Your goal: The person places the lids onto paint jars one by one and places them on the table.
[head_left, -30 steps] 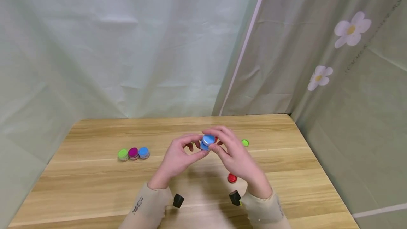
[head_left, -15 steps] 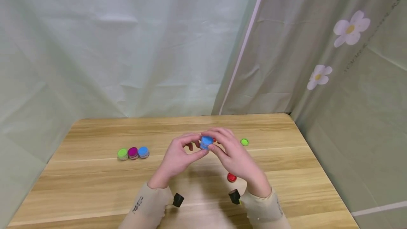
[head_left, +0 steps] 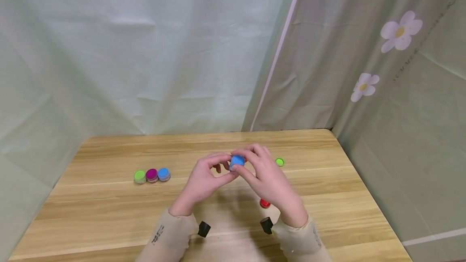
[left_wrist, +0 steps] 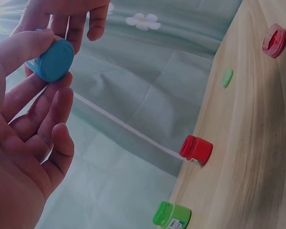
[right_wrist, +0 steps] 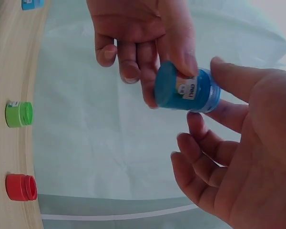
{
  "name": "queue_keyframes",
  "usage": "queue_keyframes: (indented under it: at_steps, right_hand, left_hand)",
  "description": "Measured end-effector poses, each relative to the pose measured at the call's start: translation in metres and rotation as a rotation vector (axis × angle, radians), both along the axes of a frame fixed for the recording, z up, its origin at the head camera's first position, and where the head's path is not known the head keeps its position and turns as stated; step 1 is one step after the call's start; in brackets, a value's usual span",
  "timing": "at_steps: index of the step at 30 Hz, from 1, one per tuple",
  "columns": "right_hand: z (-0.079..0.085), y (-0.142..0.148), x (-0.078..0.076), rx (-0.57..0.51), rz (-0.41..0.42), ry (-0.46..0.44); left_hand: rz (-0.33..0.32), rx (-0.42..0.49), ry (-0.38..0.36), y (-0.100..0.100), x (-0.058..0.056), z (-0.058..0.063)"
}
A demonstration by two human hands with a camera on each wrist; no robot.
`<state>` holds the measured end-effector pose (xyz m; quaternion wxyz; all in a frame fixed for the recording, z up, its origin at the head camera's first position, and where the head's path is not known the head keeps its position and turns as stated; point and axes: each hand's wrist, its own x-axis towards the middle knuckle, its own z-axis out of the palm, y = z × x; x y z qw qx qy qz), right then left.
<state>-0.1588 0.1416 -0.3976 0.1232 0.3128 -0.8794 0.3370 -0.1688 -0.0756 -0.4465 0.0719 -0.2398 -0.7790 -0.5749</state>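
Blue jar (right_wrist: 168,88) is up in the air over the table (head_left: 109,217), between the two hands, tilted. Left hand (head_left: 204,178) pinches the labelled body, thumb across part of the label; right hand (head_left: 268,179) pinches the other end, probably the lid, thumb one side, fingers the other. Main risk, my read: only fingertips on a smooth round wall, so a twist or pull could spin the jar in the left grip instead of moving the lid, or the lid could pop loose and fly. Squeeze too hard and thin plastic may flex; can't tell how tight it sits. Body is a squat glossy cylinder, solid blue, paper-like label; right-hand end looks paler, a bit translucent. Beyond it, red jar (right_wrist: 21,187) and green jar (right_wrist: 18,114) stand uncapped with stepped necks, light enough to tip if a sleeve or dropped part clips them. Green lid (head_left: 279,162) and red lid (left_wrist: 275,40), shallow discs, lie loose near the right hand. Row of three capped jars (head_left: 151,174) well off left. Table is pale streaky wood-grain, creased fabric backdrop (head_left: 164,51) behind
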Motion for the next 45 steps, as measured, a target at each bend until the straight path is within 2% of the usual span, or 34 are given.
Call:
queue_keyframes:
  at_steps: [8,13,22,28,31,35,41,45]
  right_hand:
    - [0.001,0.000,0.000,0.047,0.072,0.109]
    - [0.001,0.001,-0.001,0.040,0.079,0.132]
    - [0.000,0.001,-0.001,0.020,-0.012,0.057]
    - [0.000,0.000,0.001,0.017,-0.101,-0.031]
    - [0.000,0.001,0.002,0.008,-0.115,-0.085]
    - [0.003,0.006,0.000,-0.035,-0.051,-0.076]
    - [0.007,0.014,-0.004,-0.036,0.111,0.093]
    - [0.006,0.015,-0.008,0.013,0.188,0.145]
  left_hand:
    - [0.009,-0.006,-0.010,0.000,0.001,-0.001]
    - [0.008,-0.010,-0.009,0.000,0.000,-0.001]
    - [0.000,-0.012,-0.013,0.002,0.000,-0.001]
    - [-0.002,-0.018,-0.027,0.003,0.001,0.000]
    - [0.004,-0.021,-0.023,0.003,0.001,0.000]
    - [0.013,-0.008,-0.031,0.003,0.001,0.001]
    - [0.012,-0.007,-0.044,0.001,0.000,0.001]
    - [0.006,-0.006,-0.042,0.000,0.000,0.001]
